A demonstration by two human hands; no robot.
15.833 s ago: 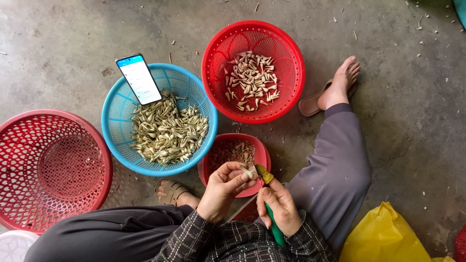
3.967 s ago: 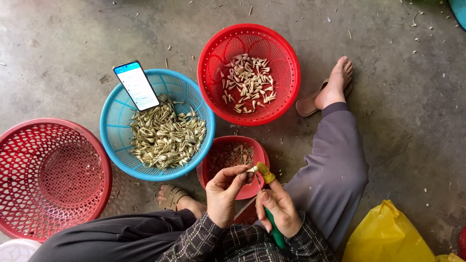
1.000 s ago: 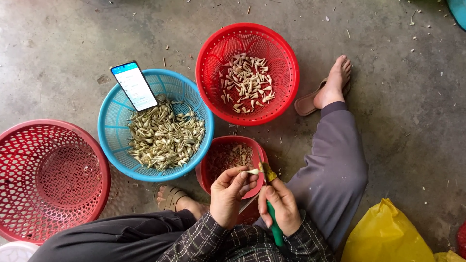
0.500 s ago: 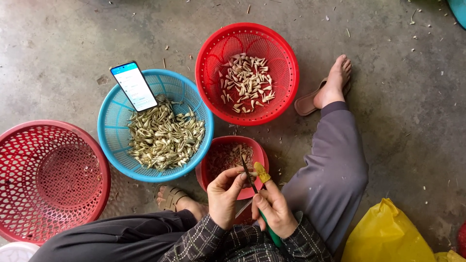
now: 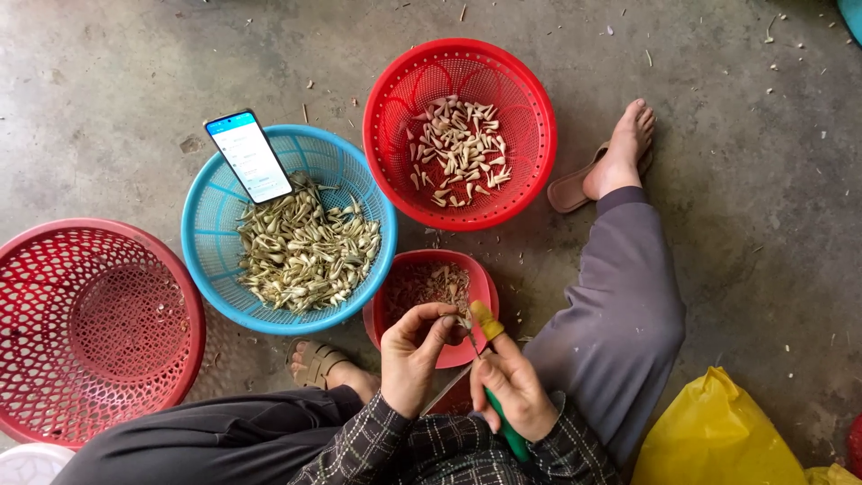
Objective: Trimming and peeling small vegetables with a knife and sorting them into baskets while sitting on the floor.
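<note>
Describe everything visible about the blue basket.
The blue basket is round, slotted plastic and sits upright on the concrete floor, between two red baskets. A heap of pale, greenish unpeeled pieces fills its bottom. A smartphone, screen lit, leans tilted on its far rim. Neither hand touches it.

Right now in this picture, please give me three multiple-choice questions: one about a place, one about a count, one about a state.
1. Where does the phone lean?
A. on the blue basket
B. on the yellow bag
C. in the small red bowl

2. How many red mesh baskets are in view?
A. one
B. two
C. four

3. What state is the left red basket in?
A. full of pods
B. nearly empty
C. upside down

Key: 1 A, the phone rests on the blue rim. 2 B, one is at the left, and the other red basket is at the top. 3 B, its mesh bottom shows.
</note>
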